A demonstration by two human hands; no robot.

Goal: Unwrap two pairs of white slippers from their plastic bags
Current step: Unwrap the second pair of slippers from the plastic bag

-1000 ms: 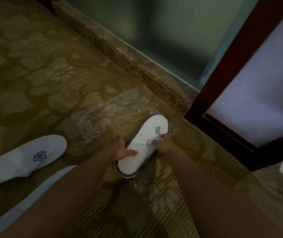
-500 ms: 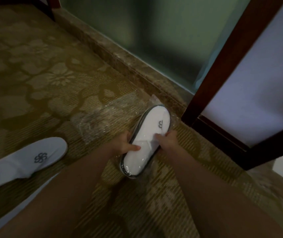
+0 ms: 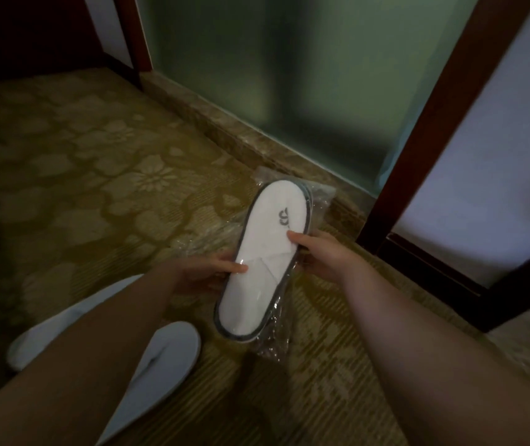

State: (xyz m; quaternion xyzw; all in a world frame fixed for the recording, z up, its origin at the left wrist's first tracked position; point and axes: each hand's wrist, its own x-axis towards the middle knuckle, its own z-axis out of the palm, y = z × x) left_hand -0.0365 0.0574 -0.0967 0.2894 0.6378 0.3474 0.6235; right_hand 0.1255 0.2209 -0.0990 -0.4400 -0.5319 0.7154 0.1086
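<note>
A pair of white slippers [image 3: 265, 252] with a grey logo and dark rim, still inside a clear plastic bag [image 3: 273, 339], is held above the carpet. My left hand [image 3: 205, 273] grips its left edge near the middle, thumb on top. My right hand [image 3: 318, 252] grips the right edge a little higher, thumb on the white top. Two loose white slippers [image 3: 173, 352] lie on the floor at the lower left, partly hidden by my left forearm. An empty clear bag [image 3: 205, 233] lies flat on the carpet behind the held pair.
Patterned olive carpet [image 3: 96, 175] covers the floor. A marble sill [image 3: 225, 130] runs below a frosted glass panel [image 3: 289, 75]. A dark wooden frame [image 3: 418, 149] with a pale panel stands on the right. Dark furniture legs stand at the far left.
Both hands have lifted the bagged pair off the carpet and toward me. The view has shifted, bringing a second loose slipper into sight at the lower left.
</note>
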